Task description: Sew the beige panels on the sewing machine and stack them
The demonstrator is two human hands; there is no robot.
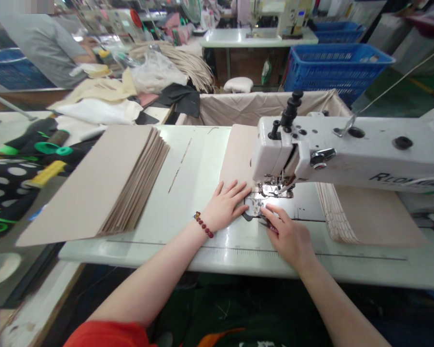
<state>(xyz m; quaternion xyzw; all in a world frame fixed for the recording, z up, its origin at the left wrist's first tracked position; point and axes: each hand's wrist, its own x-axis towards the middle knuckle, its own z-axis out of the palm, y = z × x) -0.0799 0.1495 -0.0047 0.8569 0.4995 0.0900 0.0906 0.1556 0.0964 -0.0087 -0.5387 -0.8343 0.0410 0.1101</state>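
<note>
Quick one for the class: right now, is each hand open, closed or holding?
Left hand: open, fingers spread, fingertips by the flat beige sheet.
Right hand: closed around a small dark object, mostly hidden; kind unclear.

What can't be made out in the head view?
All head view:
- Beige panel's right side: hidden behind the sewing machine.
- Dark item at the right hand: mostly covered by that hand.
- Sewing machine's far end: cut off by the right edge.
- Ruler scale numerals: too small.
- Co-worker's hand: blurred.
</note>
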